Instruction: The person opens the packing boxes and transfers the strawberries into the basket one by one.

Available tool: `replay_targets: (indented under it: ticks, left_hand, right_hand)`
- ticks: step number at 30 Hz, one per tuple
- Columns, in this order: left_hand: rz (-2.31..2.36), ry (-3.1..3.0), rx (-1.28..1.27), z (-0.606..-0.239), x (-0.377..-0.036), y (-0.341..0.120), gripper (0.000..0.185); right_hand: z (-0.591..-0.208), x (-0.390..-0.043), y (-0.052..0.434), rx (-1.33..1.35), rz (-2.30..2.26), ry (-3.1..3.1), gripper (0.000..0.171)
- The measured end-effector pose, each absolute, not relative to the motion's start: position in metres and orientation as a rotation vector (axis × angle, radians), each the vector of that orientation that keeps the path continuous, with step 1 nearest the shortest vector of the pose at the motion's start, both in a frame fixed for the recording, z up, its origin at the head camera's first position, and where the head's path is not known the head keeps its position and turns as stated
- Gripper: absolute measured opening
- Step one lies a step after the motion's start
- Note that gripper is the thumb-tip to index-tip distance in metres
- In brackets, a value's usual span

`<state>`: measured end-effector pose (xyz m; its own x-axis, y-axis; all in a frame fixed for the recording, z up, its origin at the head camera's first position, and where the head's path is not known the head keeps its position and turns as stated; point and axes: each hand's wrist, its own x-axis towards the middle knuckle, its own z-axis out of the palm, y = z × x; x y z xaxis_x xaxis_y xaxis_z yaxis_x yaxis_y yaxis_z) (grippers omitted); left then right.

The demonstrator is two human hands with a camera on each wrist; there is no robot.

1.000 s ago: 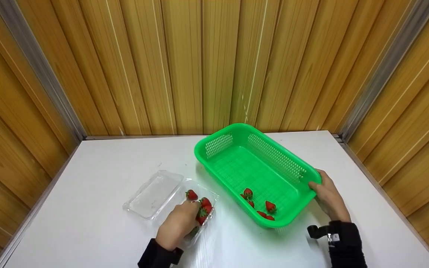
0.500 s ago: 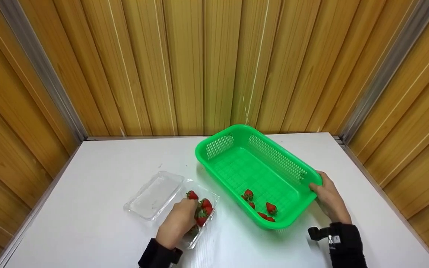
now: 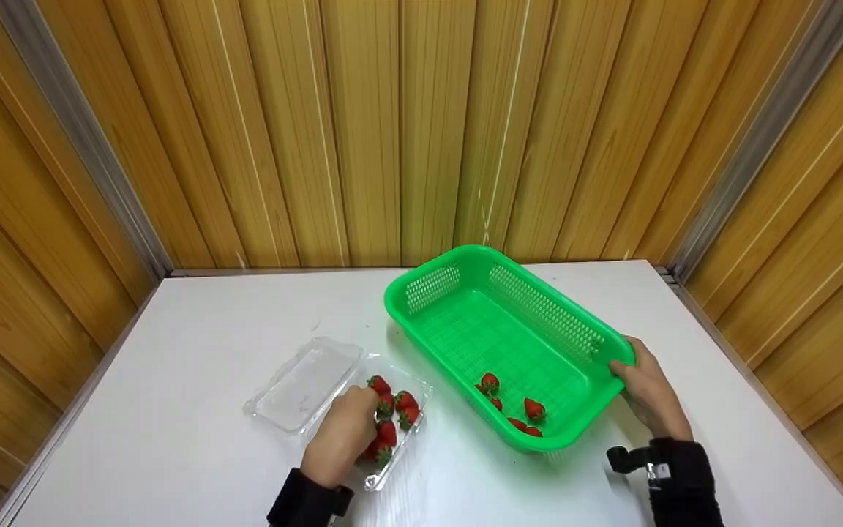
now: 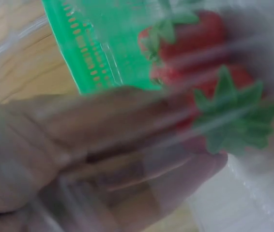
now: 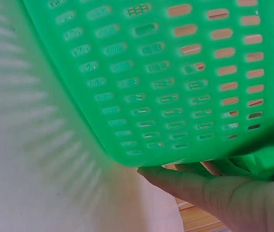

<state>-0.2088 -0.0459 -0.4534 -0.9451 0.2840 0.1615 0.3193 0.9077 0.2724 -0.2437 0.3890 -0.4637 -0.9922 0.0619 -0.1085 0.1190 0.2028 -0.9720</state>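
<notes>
We reach our left hand [image 3: 345,432] into the clear punnet [image 3: 392,468], fingers seemingly closing on a strawberry [image 3: 386,433], while our right hand [image 3: 645,388] grips the green basket [image 3: 465,256] rim. Next comes a gentle lift across to the basket beside it.

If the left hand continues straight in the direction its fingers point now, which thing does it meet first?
Probably a strawberry: the left hand is already in the clear plastic box, its fingertips pointing away from the person at the berries there. Whether they touch yet is unclear.
</notes>
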Motion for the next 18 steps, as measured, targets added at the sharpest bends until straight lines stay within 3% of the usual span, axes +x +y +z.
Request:
replay_targets:
  ticks: [18]
  left_hand:
    - [-0.62,-2.926,-0.491,-0.4527,-0.2095,-0.0512,0.021]
  right_hand:
    - [-0.4629,-0.2429,0.3896,0.193,-1.929,2.393,0.059]
